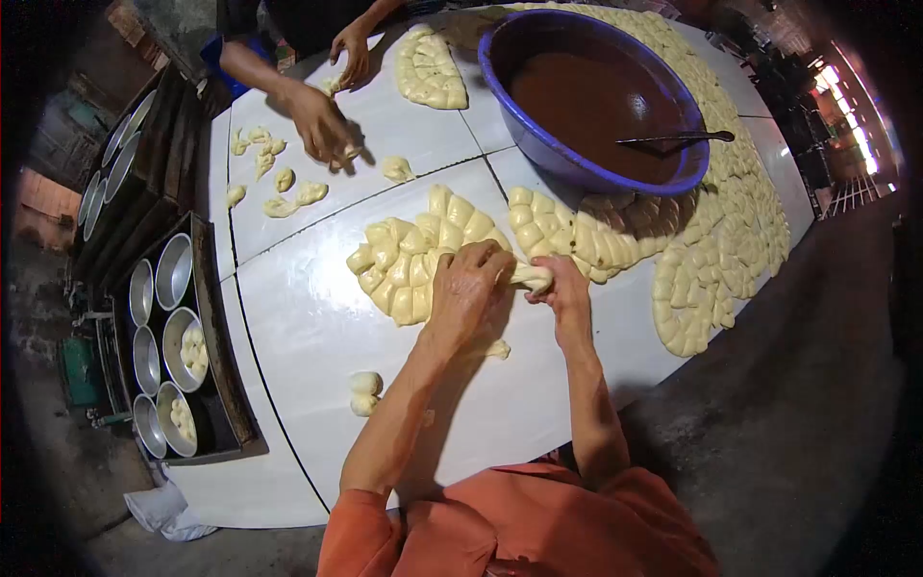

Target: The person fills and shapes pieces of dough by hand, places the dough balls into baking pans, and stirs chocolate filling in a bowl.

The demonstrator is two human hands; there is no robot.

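Between my two hands a pale piece of dough [532,278] is stretched just above the white table. My left hand [469,288] is closed round its left end, fingers curled. The other end is pinched by my right hand [565,293], thumb and fingers closed on it. Beyond my left hand lies a sheet of joined dough pieces [399,264]. A second dough sheet [548,223] lies just past my right hand. A small dough scrap [497,350] rests beside my left wrist, and two small dough balls [364,392] sit left of my left forearm.
A purple basin [510,115] of brown filling, with a spoon [673,139], stands at the back. Scored dough [711,279] covers the right side. Round metal pans [183,348] stand in a tray at left, some holding dough. Across the table, a co-worker's hands [322,120] handle dough bits.
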